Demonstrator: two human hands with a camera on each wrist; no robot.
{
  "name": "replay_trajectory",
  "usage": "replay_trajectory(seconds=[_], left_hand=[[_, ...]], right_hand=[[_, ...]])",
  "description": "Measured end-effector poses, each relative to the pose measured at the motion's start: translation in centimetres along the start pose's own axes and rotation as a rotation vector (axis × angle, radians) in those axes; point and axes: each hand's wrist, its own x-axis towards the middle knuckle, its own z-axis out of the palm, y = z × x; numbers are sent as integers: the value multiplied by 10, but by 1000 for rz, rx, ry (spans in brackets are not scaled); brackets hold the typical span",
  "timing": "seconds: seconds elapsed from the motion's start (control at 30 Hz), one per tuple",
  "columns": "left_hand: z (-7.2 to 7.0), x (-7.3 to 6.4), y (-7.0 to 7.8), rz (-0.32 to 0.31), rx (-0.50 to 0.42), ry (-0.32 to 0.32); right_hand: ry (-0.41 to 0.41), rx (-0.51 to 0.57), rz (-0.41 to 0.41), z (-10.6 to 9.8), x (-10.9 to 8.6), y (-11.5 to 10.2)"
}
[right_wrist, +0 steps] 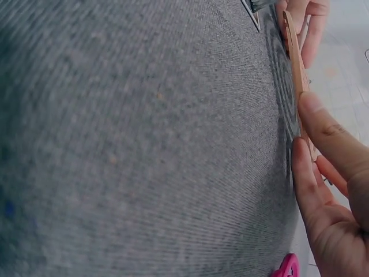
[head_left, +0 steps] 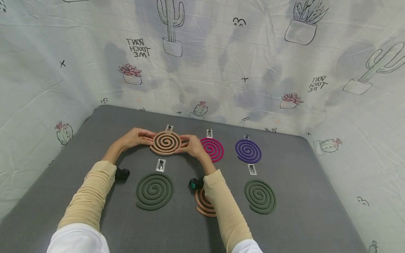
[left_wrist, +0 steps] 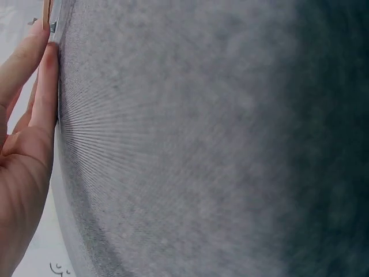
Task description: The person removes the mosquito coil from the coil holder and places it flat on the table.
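Observation:
A tan mosquito coil is held between both hands over the far left part of the table. My left hand pinches its left edge, and my right hand pinches the right edge between thumb and fingers. Seen edge-on in the right wrist view, the coil is just above the grey surface, with its shadow beneath. Right behind it lies a small metal coil stand, partly covered by the coil. Beside the right hand is a pink coil, its left edge hidden by that hand.
A green coil lies in front with a metal stand behind it. Another tan coil is partly under the right sleeve. To the right lie a purple coil and a second green coil. Patterned cloth surrounds the table.

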Motion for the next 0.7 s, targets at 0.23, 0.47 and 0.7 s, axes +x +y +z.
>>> replay_trajectory(seconds=[0.23, 0.47, 0.7], left_hand=[[0, 0, 1, -1, 60, 3], [1, 1, 4, -15, 95, -6], [1, 0, 7, -4, 162, -15]], right_hand=[[17, -72, 25, 5, 0, -5], [29, -123, 4, 8, -1, -7], [46, -152, 10, 9, -2, -11]])
